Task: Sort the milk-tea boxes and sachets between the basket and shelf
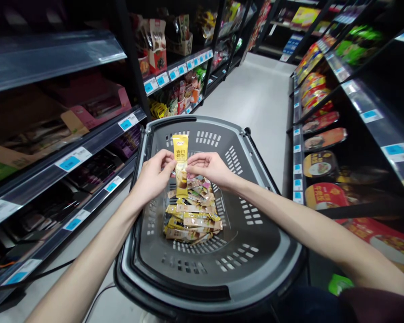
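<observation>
A yellow milk tea sachet (181, 179) is held upright over the basket, its printed front facing me. My left hand (157, 169) pinches its left edge between thumb and fingers. On the other side, my right hand (212, 168) has thumb and fingertips closed on the right edge. Below them, a grey shopping basket (256, 251) with slotted walls holds a loose pile of yellow and tan sachets (195, 222). The upper part of that pile is partly hidden behind the held sachet and my hands.
Shelves with blue-and-white price tags (74, 158) line the left side. Along the right shelves stand packaged foods, including a red-lidded tub (326, 195) and a dark tub (319, 165). A pale floor aisle (256, 89) runs ahead between them. A thin cable (50, 270) crosses at lower left.
</observation>
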`<state>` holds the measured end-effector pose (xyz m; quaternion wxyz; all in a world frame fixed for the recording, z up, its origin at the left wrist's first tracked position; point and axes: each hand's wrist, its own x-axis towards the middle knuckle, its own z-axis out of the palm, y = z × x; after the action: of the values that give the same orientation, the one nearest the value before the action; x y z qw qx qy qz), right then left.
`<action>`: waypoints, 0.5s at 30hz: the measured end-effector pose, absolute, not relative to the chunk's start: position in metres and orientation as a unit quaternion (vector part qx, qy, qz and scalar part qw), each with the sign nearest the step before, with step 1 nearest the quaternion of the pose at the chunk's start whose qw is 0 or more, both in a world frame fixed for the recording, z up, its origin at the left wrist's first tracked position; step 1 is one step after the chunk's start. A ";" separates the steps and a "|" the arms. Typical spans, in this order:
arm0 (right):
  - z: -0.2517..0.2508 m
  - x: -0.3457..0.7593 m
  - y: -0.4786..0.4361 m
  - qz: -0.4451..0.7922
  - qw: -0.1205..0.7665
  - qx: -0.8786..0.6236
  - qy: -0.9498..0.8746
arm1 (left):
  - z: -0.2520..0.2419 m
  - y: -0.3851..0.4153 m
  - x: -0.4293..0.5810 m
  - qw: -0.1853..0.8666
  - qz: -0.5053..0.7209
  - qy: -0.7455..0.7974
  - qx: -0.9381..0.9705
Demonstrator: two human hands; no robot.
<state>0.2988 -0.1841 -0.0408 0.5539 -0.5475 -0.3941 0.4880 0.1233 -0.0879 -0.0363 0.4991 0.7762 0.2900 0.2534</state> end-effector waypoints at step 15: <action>-0.041 0.300 -0.185 0.472 0.573 -0.542 -0.394 | -0.032 -0.089 0.124 0.491 0.248 0.309 0.776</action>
<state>0.3001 -0.1846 -0.0412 0.5732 -0.5415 -0.3942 0.4720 0.1240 -0.0891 -0.0324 0.4906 0.7762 0.3087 0.2481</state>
